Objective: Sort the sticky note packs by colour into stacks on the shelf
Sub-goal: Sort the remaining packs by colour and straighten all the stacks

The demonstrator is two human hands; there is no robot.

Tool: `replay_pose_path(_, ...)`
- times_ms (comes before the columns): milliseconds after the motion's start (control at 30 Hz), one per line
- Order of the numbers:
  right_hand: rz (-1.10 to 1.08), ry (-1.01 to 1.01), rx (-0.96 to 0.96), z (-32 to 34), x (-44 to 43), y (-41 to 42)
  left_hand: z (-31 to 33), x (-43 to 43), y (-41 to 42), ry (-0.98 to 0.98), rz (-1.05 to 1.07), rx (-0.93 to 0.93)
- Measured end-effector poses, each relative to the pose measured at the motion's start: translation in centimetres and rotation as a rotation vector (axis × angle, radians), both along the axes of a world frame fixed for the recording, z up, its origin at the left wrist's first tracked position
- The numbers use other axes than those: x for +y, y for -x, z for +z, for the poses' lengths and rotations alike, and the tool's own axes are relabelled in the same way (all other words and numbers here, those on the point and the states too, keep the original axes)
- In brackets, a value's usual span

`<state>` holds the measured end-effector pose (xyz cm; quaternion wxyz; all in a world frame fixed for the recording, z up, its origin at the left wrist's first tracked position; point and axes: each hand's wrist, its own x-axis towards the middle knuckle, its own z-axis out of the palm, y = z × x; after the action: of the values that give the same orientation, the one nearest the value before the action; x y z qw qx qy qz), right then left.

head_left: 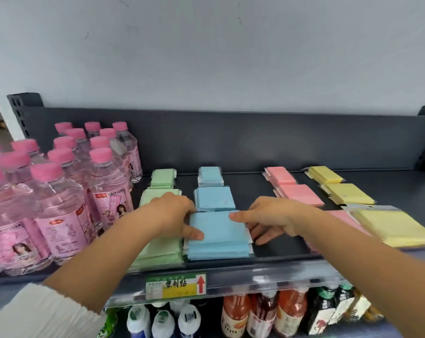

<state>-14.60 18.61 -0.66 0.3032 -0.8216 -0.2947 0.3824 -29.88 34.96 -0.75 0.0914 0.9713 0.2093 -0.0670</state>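
Note:
Sticky note packs lie in colour columns on the dark shelf (279, 245): green (162, 178), blue, pink (300, 194) and yellow (348, 193). The front blue stack (218, 236) sits near the shelf's edge. My left hand (174, 213) holds its left side, thumb on top and fingers curled at the far left corner. My right hand (267, 219) holds its right side, thumb on the top pack and fingers down along the right edge. Behind it lie two more blue stacks (213, 198). The front green stack (162, 252) is partly hidden by my left forearm.
Pink-capped peach soda bottles (60, 191) crowd the shelf's left end. A large yellow stack (392, 226) and a pink stack behind my right wrist sit at the front right. A price label (176, 285) hangs on the shelf rail; bottles stand on the shelf below.

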Motion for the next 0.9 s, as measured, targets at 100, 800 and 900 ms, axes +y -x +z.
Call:
replay_pose_path(100, -0.083, 0.002, 0.095, -0.2, -0.1, 0.4, -0.3, 0.0, 0.1, 0.028, -0.035, -0.03)
replay_pose_path(800, -0.144, -0.676, 0.281, -1.8, -2.7, 2.6, 0.7, -1.8, 1.6, 0.826, 0.017, -0.614)
replay_pose_path(900, -0.138, -0.761, 0.106, -1.7, -3.6, 2.6, 0.0, -3.2, 1.3, 0.779, 0.012, -0.786)
